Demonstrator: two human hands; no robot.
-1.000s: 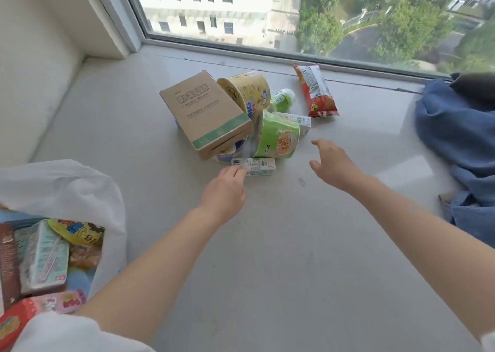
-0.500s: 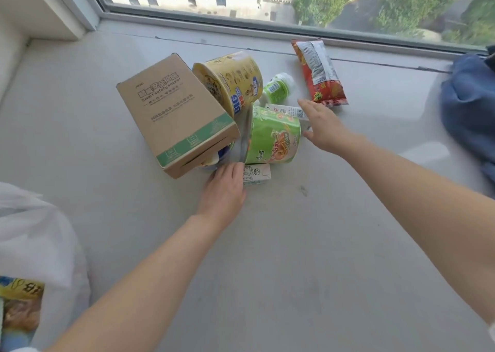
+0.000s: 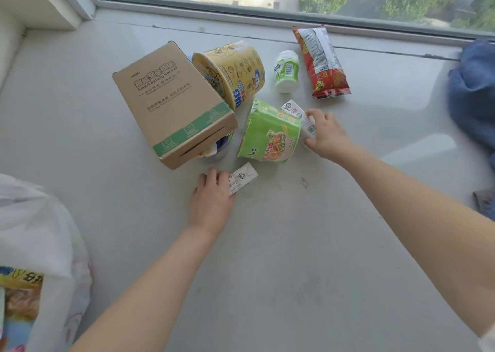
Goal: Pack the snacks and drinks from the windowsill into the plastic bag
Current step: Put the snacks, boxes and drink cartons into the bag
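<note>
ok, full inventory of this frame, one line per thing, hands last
brown cardboard box: 1, brown with a green band, left of the pile, tilted on things beneath it
yellow noodle tub: 1, on its side, right of the box
green noodle cup: 1, on its side, mid pile
small green plastic bottle: 1, green and white, lying behind the cup
red snack packet: 1, flat, near the window
small white cartons: 2, one in front of the cup, one at its right
white plastic bag: 1, lower left, snacks inside
blue cloth: 1, right edge
grey windowsill: 1
left hand: grips the front carton
right hand: grips the right carton
</note>
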